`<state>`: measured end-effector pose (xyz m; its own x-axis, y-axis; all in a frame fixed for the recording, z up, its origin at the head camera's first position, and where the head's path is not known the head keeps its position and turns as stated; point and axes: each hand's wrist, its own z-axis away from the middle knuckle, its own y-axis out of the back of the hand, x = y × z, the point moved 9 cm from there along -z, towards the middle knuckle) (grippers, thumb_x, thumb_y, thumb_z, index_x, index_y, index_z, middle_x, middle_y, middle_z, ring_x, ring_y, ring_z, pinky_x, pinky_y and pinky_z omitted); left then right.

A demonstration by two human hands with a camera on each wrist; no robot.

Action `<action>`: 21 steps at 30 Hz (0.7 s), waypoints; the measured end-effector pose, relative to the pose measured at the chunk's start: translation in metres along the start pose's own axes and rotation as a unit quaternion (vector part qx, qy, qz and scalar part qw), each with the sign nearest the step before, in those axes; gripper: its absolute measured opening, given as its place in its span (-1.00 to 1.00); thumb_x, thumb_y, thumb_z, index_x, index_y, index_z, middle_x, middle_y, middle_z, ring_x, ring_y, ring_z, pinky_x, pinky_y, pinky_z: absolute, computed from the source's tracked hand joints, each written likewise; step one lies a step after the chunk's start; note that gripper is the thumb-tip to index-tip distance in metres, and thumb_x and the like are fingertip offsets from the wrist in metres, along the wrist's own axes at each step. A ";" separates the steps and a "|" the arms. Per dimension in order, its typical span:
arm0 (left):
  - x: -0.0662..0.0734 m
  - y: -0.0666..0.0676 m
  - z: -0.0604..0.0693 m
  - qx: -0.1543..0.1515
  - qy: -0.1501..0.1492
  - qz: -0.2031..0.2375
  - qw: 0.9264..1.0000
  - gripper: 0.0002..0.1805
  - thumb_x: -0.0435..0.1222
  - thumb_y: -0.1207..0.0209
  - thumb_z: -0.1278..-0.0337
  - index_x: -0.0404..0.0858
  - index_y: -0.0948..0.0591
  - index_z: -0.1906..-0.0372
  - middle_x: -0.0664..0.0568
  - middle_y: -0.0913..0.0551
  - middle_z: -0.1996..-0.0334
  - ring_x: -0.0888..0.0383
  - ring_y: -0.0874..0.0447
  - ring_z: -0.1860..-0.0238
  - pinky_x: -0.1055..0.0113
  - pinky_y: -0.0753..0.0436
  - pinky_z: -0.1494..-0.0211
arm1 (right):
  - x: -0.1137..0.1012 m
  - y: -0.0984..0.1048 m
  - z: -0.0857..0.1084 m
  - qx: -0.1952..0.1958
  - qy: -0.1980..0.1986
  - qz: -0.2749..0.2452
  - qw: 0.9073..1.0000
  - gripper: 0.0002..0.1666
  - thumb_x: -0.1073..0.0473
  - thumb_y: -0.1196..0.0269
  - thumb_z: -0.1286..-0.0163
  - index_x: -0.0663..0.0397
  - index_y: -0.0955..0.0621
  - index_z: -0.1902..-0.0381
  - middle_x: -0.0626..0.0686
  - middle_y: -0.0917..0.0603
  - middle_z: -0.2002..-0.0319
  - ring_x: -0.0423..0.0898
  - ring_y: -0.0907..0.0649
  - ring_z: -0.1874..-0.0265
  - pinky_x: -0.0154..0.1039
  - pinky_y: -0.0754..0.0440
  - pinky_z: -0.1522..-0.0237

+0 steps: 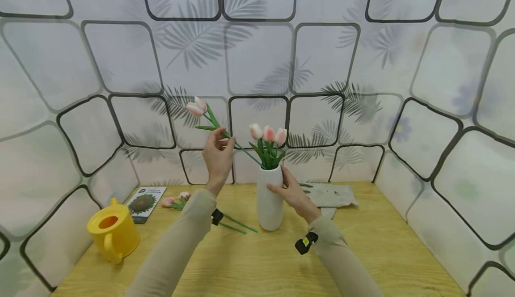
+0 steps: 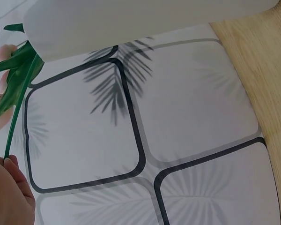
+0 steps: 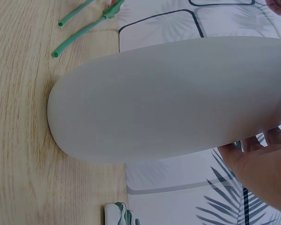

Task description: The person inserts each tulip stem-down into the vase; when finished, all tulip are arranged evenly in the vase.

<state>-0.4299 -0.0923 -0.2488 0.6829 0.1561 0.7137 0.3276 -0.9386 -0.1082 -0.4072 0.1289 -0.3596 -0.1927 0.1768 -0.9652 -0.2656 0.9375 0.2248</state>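
Between its fingertips and thumb, my left hand (image 1: 217, 158) pinches the green stem of a pink and white tulip (image 1: 197, 107). The stem slants down to the right, its lower end at the mouth of a white vase (image 1: 269, 205). Several pink and white tulips (image 1: 268, 134) stand in that vase, which is upright on the table. My right hand (image 1: 295, 194) grips the vase's right side near the top, thumb in front. In the right wrist view the vase (image 3: 168, 101) fills the middle, and some fingers of the right hand (image 3: 264, 171) are hidden behind it.
A yellow watering can (image 1: 116, 232) stands at the left, by a card with a sunflower picture (image 1: 145, 202). More tulips (image 1: 169, 202) lie behind the left forearm, stems towards the vase. Grey fabric (image 1: 338, 195) lies behind the right hand. A patterned curtain surrounds the wooden table (image 1: 249, 270).
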 end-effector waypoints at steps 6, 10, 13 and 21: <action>0.006 -0.005 0.005 -0.002 -0.025 -0.005 1.000 -0.64 -0.39 -0.31 -0.17 -0.28 -0.60 -0.09 -0.09 -0.65 0.00 0.12 -0.71 0.34 0.55 -0.63 0.36 | 0.001 0.000 -0.001 -0.003 -0.003 0.003 1.000 0.04 0.04 -0.24 -0.43 -0.08 0.15 -0.59 0.10 0.00 -0.57 0.13 -0.07 -0.54 0.22 -0.17 -0.46; 0.008 -0.012 0.008 -0.007 -0.020 0.011 1.000 -0.66 -0.40 -0.33 -0.14 -0.28 -0.62 -0.05 -0.13 -0.67 0.07 0.07 -0.72 0.35 0.54 -0.62 0.36 | 0.001 0.001 -0.002 -0.001 -0.004 0.005 1.000 0.04 0.04 -0.25 -0.42 -0.07 0.14 -0.59 0.10 -0.02 -0.57 0.13 -0.10 -0.53 0.23 -0.19 -0.45; 0.009 -0.018 0.012 -0.014 -0.023 0.006 1.000 -0.66 -0.40 -0.33 -0.14 -0.28 -0.62 -0.05 -0.16 -0.66 0.09 0.04 -0.72 0.34 0.54 -0.62 0.35 | 0.001 0.001 -0.003 0.000 -0.003 0.007 1.000 0.04 0.03 -0.25 -0.42 -0.07 0.13 -0.59 0.10 -0.02 -0.57 0.14 -0.09 -0.53 0.24 -0.19 -0.45; 0.010 -0.029 0.024 -0.028 -0.055 -0.031 0.998 -0.68 -0.41 -0.32 -0.16 -0.29 -0.63 -0.03 -0.18 -0.67 0.11 0.01 -0.75 0.31 0.44 -0.68 0.28 | 0.000 0.001 -0.003 0.005 -0.008 0.009 1.000 0.05 0.01 -0.26 -0.41 -0.03 0.13 -0.59 0.11 -0.02 -0.57 0.14 -0.08 -0.53 0.25 -0.19 -0.44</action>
<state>-0.4174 -0.0561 -0.2552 0.7304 0.2443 0.6378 0.3370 -0.9411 -0.0255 -0.4101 0.1288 -0.3591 -0.1824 0.1979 -0.9631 -0.2536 0.9369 0.2405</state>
